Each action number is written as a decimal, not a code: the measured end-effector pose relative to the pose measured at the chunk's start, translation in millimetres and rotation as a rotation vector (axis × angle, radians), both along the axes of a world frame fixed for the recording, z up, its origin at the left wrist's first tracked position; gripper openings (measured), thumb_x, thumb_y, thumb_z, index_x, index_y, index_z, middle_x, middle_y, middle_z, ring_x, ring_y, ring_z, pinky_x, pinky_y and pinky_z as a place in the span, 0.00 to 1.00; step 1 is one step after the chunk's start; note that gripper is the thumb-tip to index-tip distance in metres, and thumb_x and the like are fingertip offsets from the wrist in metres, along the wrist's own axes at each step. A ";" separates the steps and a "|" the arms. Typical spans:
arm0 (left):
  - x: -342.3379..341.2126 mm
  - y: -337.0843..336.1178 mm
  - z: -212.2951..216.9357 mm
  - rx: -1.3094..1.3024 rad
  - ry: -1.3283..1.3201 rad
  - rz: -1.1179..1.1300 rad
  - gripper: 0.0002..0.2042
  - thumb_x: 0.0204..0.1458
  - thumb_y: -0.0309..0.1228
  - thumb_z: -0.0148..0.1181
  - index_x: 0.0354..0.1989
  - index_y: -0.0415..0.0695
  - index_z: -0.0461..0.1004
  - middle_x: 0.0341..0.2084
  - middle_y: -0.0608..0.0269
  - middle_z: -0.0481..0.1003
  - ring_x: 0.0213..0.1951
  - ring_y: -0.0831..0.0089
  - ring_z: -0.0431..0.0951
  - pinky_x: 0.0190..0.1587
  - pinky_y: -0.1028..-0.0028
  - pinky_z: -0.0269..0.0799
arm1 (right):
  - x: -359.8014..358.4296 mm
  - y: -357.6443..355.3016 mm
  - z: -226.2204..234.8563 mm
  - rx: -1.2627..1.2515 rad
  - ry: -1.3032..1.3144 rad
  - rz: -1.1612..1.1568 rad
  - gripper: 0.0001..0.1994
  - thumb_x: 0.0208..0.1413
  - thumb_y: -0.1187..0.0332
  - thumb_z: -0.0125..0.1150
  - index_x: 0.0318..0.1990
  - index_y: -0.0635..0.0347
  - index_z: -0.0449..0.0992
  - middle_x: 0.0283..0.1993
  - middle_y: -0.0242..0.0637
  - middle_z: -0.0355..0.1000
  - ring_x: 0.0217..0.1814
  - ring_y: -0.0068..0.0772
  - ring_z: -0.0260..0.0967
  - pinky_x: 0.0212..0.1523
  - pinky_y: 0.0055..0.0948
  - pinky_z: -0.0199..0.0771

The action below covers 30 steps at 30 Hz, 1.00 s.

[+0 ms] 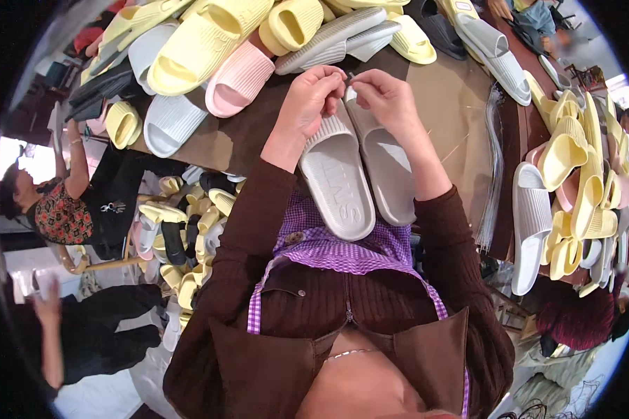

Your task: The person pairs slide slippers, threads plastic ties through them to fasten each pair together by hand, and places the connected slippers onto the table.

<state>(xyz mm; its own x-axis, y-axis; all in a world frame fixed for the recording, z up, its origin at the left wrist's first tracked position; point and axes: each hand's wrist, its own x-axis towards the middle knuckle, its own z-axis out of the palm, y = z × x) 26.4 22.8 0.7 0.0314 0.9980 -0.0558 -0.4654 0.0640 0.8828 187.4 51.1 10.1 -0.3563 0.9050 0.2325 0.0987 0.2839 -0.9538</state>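
Note:
A pair of grey slide slippers lies toe-end toward me at the table's near edge, the left slipper (337, 188) beside the right slipper (393, 174). My left hand (313, 103) is closed in a pinch above the left one's strap. Close beside it, my right hand (386, 99) pinches with thumb and forefinger over the other slipper. A tiny dark bit shows between the two sets of fingertips, too small to name. The fingers cover part of both straps.
Yellow slippers (210, 42), a pink slipper (239, 80) and grey ones pile along the far side. A bundle of thin pale strips (493, 167) lies to the right. More slippers (583, 188) heap at the far right. At left, a person (59, 209) in a patterned top works nearby.

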 end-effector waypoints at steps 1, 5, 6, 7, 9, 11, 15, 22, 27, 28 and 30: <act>0.2 0.0 0.0 -0.002 0.007 -0.010 0.04 0.55 0.28 0.52 0.33 0.42 0.71 0.21 0.70 0.70 0.15 0.85 0.63 0.17 0.86 0.56 | -0.3 -0.4 0.2 0.064 -0.065 -0.017 0.06 0.54 0.72 0.56 0.36 0.64 0.76 0.25 0.32 0.72 0.26 0.21 0.68 0.30 0.22 0.69; 2.5 -1.1 0.5 0.016 0.040 0.003 0.04 0.55 0.28 0.52 0.33 0.42 0.71 0.20 0.70 0.69 0.15 0.85 0.62 0.17 0.86 0.55 | -0.1 -4.3 6.0 0.219 -0.229 -0.072 0.06 0.51 0.71 0.57 0.33 0.63 0.76 0.24 0.43 0.73 0.24 0.36 0.72 0.29 0.30 0.71; 3.8 -1.1 1.1 0.018 0.055 0.008 0.03 0.55 0.27 0.52 0.33 0.42 0.71 0.19 0.71 0.69 0.15 0.86 0.62 0.17 0.86 0.54 | 0.1 -5.2 7.3 0.250 -0.264 -0.086 0.06 0.50 0.70 0.57 0.33 0.62 0.76 0.25 0.45 0.73 0.25 0.40 0.72 0.30 0.31 0.71; 5.0 -1.1 2.3 0.021 0.069 0.013 0.03 0.54 0.27 0.52 0.32 0.42 0.72 0.19 0.72 0.68 0.14 0.87 0.61 0.16 0.87 0.53 | 0.8 -6.0 8.3 0.281 -0.300 -0.099 0.06 0.50 0.70 0.57 0.33 0.61 0.76 0.25 0.47 0.72 0.26 0.44 0.72 0.30 0.33 0.71; 5.9 -0.9 2.4 0.022 0.080 0.022 0.03 0.54 0.26 0.52 0.31 0.42 0.72 0.18 0.72 0.68 0.14 0.88 0.60 0.16 0.87 0.52 | 1.3 -6.7 10.0 0.282 -0.309 -0.101 0.06 0.50 0.69 0.57 0.33 0.61 0.77 0.25 0.47 0.73 0.27 0.45 0.72 0.30 0.34 0.72; 6.1 -0.4 2.5 0.028 0.087 0.014 0.03 0.54 0.26 0.52 0.31 0.42 0.72 0.18 0.73 0.68 0.14 0.88 0.60 0.16 0.87 0.52 | 1.7 -6.9 11.0 0.289 -0.327 -0.099 0.06 0.50 0.69 0.57 0.32 0.60 0.77 0.26 0.47 0.73 0.29 0.49 0.72 0.31 0.36 0.72; 6.0 -0.2 0.7 0.044 0.102 0.011 0.03 0.53 0.26 0.53 0.31 0.42 0.72 0.18 0.73 0.68 0.14 0.88 0.60 0.16 0.87 0.52 | 1.5 -7.5 9.8 0.289 -0.306 -0.104 0.06 0.50 0.68 0.56 0.31 0.61 0.76 0.26 0.48 0.73 0.28 0.49 0.72 0.31 0.37 0.72; 5.9 0.0 -0.3 0.046 0.154 0.025 0.03 0.52 0.27 0.54 0.31 0.42 0.73 0.18 0.74 0.68 0.15 0.88 0.60 0.17 0.87 0.54 | 0.9 -9.6 12.7 0.352 -0.319 -0.113 0.05 0.50 0.70 0.56 0.30 0.62 0.75 0.24 0.48 0.72 0.27 0.50 0.71 0.30 0.38 0.71; 8.0 -1.4 5.0 0.044 0.192 0.009 0.02 0.52 0.25 0.54 0.32 0.41 0.73 0.18 0.74 0.68 0.16 0.88 0.60 0.18 0.87 0.55 | 0.9 -8.3 8.3 0.431 -0.293 -0.129 0.04 0.49 0.72 0.56 0.28 0.62 0.75 0.23 0.49 0.71 0.26 0.50 0.71 0.29 0.38 0.71; 8.0 -1.8 5.5 0.049 0.206 0.006 0.03 0.52 0.25 0.54 0.32 0.41 0.73 0.18 0.74 0.68 0.16 0.88 0.61 0.19 0.87 0.55 | 1.0 -7.3 6.5 0.432 -0.292 -0.125 0.04 0.49 0.72 0.56 0.28 0.62 0.75 0.23 0.49 0.71 0.26 0.50 0.71 0.29 0.38 0.71; 7.4 -2.0 5.1 0.048 0.218 0.005 0.03 0.52 0.25 0.54 0.32 0.41 0.73 0.18 0.74 0.68 0.16 0.88 0.61 0.19 0.87 0.55 | 1.7 -5.3 3.0 0.469 -0.316 -0.129 0.04 0.49 0.71 0.57 0.29 0.61 0.75 0.22 0.45 0.72 0.25 0.45 0.71 0.27 0.35 0.70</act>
